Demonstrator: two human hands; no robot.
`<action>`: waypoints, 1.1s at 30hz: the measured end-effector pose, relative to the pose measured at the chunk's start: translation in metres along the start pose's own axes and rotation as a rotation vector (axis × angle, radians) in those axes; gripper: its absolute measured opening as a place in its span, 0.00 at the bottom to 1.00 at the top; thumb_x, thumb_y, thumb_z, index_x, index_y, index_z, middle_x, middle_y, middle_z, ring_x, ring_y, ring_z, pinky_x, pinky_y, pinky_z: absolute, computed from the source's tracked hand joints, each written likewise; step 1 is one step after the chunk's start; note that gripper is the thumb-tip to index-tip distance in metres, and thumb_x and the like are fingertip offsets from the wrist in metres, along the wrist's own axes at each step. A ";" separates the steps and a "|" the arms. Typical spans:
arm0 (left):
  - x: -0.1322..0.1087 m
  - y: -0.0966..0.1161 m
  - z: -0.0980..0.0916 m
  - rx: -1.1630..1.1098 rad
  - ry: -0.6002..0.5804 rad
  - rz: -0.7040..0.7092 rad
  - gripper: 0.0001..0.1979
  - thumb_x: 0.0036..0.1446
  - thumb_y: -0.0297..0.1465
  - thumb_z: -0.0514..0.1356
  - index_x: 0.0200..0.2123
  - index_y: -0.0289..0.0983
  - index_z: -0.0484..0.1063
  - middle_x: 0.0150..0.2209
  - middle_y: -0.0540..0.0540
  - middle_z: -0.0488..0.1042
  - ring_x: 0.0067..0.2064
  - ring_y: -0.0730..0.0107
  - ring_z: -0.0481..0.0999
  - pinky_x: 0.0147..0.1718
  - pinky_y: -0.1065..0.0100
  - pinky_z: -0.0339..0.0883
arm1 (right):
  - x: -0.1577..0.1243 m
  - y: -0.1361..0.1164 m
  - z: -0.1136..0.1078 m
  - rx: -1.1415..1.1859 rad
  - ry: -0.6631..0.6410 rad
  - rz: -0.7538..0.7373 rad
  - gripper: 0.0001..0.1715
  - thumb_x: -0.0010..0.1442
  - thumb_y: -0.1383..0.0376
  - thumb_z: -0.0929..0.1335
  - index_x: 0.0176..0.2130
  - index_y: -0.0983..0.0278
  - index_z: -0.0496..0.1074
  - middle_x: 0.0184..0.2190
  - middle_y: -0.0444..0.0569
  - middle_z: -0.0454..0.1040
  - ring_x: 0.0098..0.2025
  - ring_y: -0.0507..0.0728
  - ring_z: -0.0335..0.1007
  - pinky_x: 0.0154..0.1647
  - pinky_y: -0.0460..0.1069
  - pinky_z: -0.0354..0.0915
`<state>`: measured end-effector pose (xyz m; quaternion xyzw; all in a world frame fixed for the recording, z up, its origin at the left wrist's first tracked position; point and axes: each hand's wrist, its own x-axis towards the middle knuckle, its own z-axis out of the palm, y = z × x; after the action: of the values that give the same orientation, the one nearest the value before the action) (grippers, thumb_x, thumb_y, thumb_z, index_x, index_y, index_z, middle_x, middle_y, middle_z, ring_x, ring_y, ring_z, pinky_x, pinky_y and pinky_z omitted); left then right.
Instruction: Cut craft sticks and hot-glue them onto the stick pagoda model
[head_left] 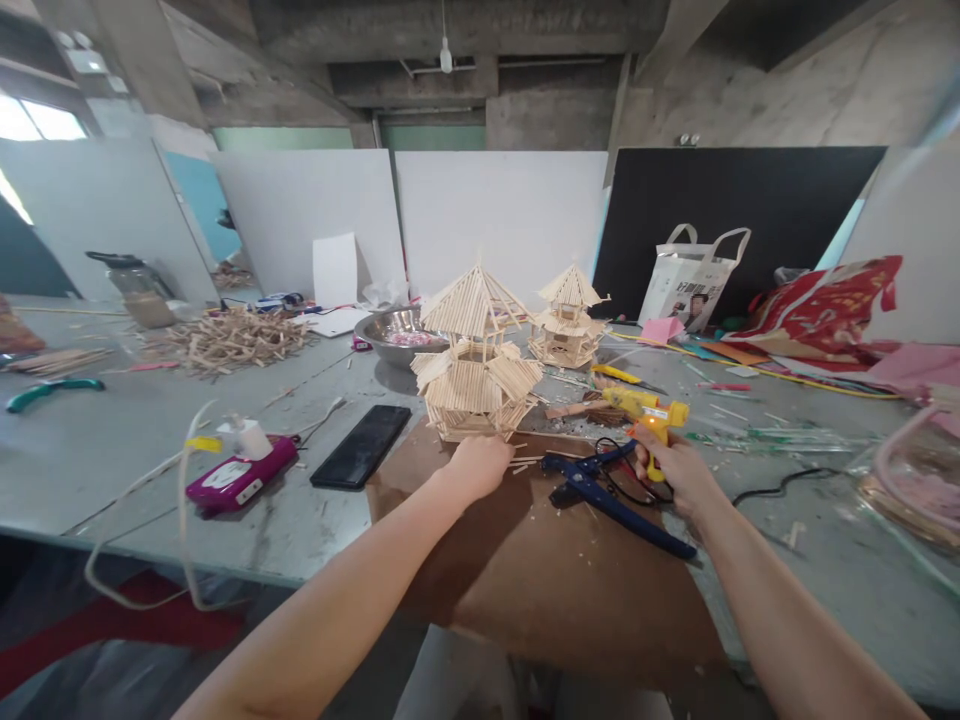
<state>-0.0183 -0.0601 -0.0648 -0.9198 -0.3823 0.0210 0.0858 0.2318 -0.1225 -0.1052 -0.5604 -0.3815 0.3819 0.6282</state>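
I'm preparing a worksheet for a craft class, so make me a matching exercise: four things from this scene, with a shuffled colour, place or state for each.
Things:
1. Hot glue gun
2. Smartphone
3. Power strip
4. Hand cutter

Descriptions:
A. Magenta, with a white adapter on top
B. Dark blue
C. Held in the right hand
D. Black, lying flat

Pairs: 1-C, 2-D, 3-A, 4-B

2 bare forearms (352, 590) forward and apart, left hand (484, 468) fist-like, right hand (671, 468) in a grip
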 end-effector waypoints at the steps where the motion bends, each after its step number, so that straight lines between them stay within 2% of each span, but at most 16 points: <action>1: 0.001 0.002 -0.002 -0.002 0.010 0.000 0.11 0.46 0.21 0.49 0.32 0.32 0.69 0.31 0.37 0.71 0.36 0.60 0.71 0.33 0.62 0.63 | 0.001 0.000 -0.001 0.015 0.012 -0.004 0.20 0.38 0.52 0.68 0.23 0.65 0.63 0.12 0.37 0.61 0.11 0.46 0.57 0.10 0.42 0.52; 4: 0.011 0.015 -0.009 -0.022 0.072 0.039 0.12 0.47 0.22 0.49 0.34 0.33 0.68 0.32 0.39 0.70 0.35 0.61 0.71 0.32 0.63 0.64 | 0.003 -0.001 -0.005 0.092 0.039 -0.035 0.20 0.38 0.53 0.69 0.24 0.65 0.63 0.12 0.37 0.60 0.11 0.46 0.57 0.10 0.42 0.52; 8: 0.042 0.042 -0.014 -0.047 0.121 0.148 0.13 0.47 0.20 0.48 0.35 0.31 0.68 0.34 0.38 0.70 0.37 0.61 0.70 0.33 0.65 0.64 | 0.006 -0.003 -0.008 0.155 0.101 -0.051 0.21 0.37 0.52 0.69 0.24 0.65 0.62 0.12 0.36 0.60 0.11 0.46 0.56 0.09 0.42 0.52; 12: 0.077 0.061 -0.011 -0.062 0.023 0.105 0.12 0.48 0.20 0.49 0.35 0.28 0.69 0.35 0.33 0.70 0.39 0.58 0.69 0.34 0.64 0.63 | 0.008 -0.003 -0.008 0.145 0.143 -0.042 0.21 0.37 0.52 0.69 0.24 0.64 0.61 0.12 0.36 0.60 0.11 0.46 0.56 0.09 0.42 0.53; 15: 0.096 0.065 -0.007 -0.067 -0.036 0.072 0.11 0.47 0.27 0.54 0.33 0.28 0.71 0.34 0.32 0.71 0.40 0.54 0.69 0.35 0.62 0.62 | 0.010 -0.003 -0.007 0.150 0.128 -0.042 0.21 0.39 0.52 0.68 0.25 0.65 0.62 0.12 0.36 0.60 0.11 0.46 0.56 0.09 0.42 0.53; 18: 0.106 0.066 -0.003 -0.069 -0.088 0.049 0.13 0.46 0.31 0.55 0.32 0.27 0.72 0.34 0.29 0.71 0.38 0.52 0.70 0.34 0.61 0.62 | 0.010 -0.002 -0.008 0.156 0.110 -0.042 0.20 0.39 0.52 0.68 0.25 0.64 0.62 0.12 0.36 0.60 0.11 0.46 0.56 0.09 0.42 0.54; 24: 0.104 0.069 -0.004 -0.081 -0.068 0.062 0.16 0.46 0.34 0.54 0.32 0.26 0.71 0.33 0.29 0.71 0.40 0.50 0.69 0.34 0.59 0.61 | 0.008 -0.002 -0.008 0.137 0.100 -0.028 0.20 0.40 0.52 0.67 0.26 0.64 0.62 0.13 0.37 0.60 0.12 0.47 0.57 0.10 0.42 0.54; 27: 0.098 0.069 -0.008 -0.106 0.001 0.106 0.13 0.48 0.30 0.52 0.33 0.29 0.70 0.36 0.33 0.70 0.40 0.54 0.68 0.35 0.61 0.61 | 0.007 -0.003 -0.007 0.143 0.122 -0.039 0.20 0.40 0.52 0.67 0.26 0.65 0.62 0.12 0.37 0.59 0.12 0.46 0.56 0.10 0.42 0.53; 29: 0.091 0.067 -0.012 -0.126 0.040 0.136 0.12 0.49 0.29 0.51 0.35 0.31 0.69 0.37 0.35 0.70 0.40 0.59 0.69 0.36 0.64 0.61 | 0.007 -0.005 -0.007 0.177 0.186 -0.087 0.19 0.40 0.53 0.68 0.25 0.64 0.62 0.12 0.36 0.59 0.12 0.46 0.56 0.10 0.42 0.53; 31: 0.081 0.063 -0.019 -0.172 0.095 0.158 0.13 0.49 0.28 0.50 0.39 0.33 0.66 0.37 0.38 0.70 0.38 0.62 0.70 0.34 0.67 0.62 | 0.006 -0.007 -0.009 0.235 0.265 -0.159 0.17 0.41 0.54 0.68 0.25 0.63 0.61 0.12 0.35 0.58 0.12 0.46 0.56 0.11 0.42 0.54; 33: 0.068 0.057 -0.027 -0.304 0.244 0.176 0.15 0.49 0.25 0.48 0.42 0.33 0.63 0.34 0.40 0.70 0.35 0.65 0.70 0.32 0.68 0.62 | 0.006 -0.009 -0.012 0.293 0.318 -0.197 0.16 0.41 0.55 0.68 0.25 0.63 0.61 0.12 0.35 0.57 0.12 0.46 0.56 0.11 0.42 0.55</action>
<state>0.0722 -0.0552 -0.0462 -0.9477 -0.2862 -0.1409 -0.0103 0.2453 -0.1224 -0.0971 -0.4766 -0.2710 0.2769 0.7891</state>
